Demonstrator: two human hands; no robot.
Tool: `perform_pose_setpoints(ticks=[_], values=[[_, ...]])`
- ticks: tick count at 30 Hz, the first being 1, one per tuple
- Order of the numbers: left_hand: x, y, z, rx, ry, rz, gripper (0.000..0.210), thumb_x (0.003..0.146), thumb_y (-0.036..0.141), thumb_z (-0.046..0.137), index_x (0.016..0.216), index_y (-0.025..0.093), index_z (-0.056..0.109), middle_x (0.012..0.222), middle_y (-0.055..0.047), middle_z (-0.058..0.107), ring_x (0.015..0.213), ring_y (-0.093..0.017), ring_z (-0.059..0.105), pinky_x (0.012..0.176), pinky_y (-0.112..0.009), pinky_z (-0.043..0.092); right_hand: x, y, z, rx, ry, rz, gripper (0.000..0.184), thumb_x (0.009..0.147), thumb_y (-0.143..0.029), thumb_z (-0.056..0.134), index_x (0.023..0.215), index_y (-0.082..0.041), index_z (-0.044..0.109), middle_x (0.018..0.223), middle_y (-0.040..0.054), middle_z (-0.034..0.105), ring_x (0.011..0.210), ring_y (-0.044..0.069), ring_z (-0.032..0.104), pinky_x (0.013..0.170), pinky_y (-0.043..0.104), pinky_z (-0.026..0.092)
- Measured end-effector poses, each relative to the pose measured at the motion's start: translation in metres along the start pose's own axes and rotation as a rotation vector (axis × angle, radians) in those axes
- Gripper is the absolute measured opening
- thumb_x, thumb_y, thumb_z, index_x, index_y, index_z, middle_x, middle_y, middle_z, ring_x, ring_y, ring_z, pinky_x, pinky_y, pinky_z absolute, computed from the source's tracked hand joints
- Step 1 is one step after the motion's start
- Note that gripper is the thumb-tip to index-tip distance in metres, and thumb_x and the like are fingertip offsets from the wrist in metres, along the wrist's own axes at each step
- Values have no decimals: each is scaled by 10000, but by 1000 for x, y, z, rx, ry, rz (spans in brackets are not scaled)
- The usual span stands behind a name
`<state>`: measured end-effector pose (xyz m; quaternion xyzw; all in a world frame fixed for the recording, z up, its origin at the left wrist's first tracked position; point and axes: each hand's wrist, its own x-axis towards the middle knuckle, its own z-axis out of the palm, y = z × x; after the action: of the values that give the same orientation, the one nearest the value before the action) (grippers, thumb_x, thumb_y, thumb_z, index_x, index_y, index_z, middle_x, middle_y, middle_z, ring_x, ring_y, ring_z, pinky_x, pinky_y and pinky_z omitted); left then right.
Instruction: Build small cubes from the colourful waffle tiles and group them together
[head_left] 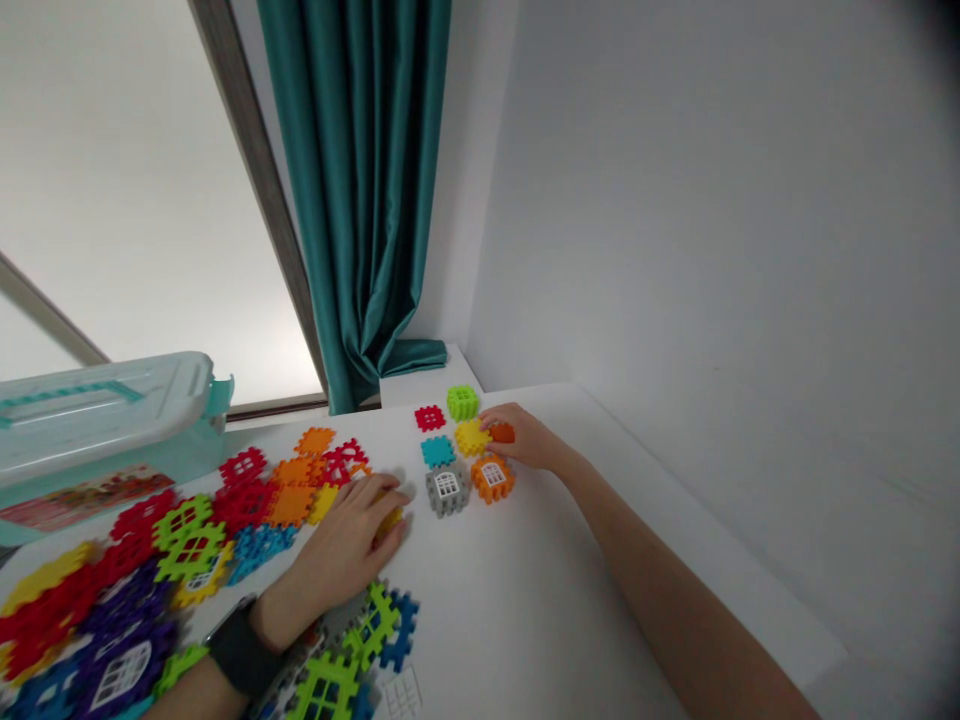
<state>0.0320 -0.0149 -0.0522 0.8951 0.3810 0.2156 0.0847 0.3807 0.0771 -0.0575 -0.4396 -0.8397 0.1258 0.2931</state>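
Observation:
My left hand [346, 535], with a dark watch on its wrist, curls its fingers over a yellow building piece [388, 522] that is partly hidden. On the right, my right hand [523, 437] has thumb and fingers closed around an orange piece [502, 433]. Its fingertips reach a stack of yellow notched pieces [471, 438]. Around that stack are a lime green stack [463, 402], a red piece [430, 418], a teal piece [438, 451], a grey stack with a white window [447, 490] and an orange stack with a white window [492, 479].
Loose interlocking pieces [247, 500] in many colours cover the left of the white table [510, 600]. Behind them stands a lidded turquoise box [112, 430]. More green and blue pieces [371, 625] lie below my left forearm. A wall [712, 300] borders the right side.

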Motion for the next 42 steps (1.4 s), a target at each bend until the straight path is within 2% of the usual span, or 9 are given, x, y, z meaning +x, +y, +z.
perform_pose_setpoints(ticks=[19, 35, 42], values=[[2, 4, -4, -6, -53, -30, 255, 962, 289, 513, 1162, 220, 654, 1247, -113, 622, 1179, -293, 593, 1047, -526, 468, 1, -5, 1, 37, -48, 48, 299, 743, -144, 759, 1024, -220, 688, 1122, 68, 739, 1079, 247, 658, 1034, 470, 475], [2, 4, -5, -2, -44, -23, 239, 962, 291, 519, 1150, 230, 654, 1227, -103, 631, 1163, -282, 599, 1036, -502, 475, -1, 2, 6, 73, -27, 59, 276, 767, -194, 769, 1034, -248, 719, 1159, 60, 734, 1119, 246, 661, 1053, 468, 482], [2, 4, -5, -4, -43, -15, 247, 960, 286, 512, 1152, 217, 652, 1216, -109, 632, 1153, -279, 599, 1031, -493, 474, -2, -1, -2, 78, 17, 67, 280, 809, -195, 724, 1083, -251, 726, 1209, 69, 721, 1155, 246, 658, 1070, 484, 482]])
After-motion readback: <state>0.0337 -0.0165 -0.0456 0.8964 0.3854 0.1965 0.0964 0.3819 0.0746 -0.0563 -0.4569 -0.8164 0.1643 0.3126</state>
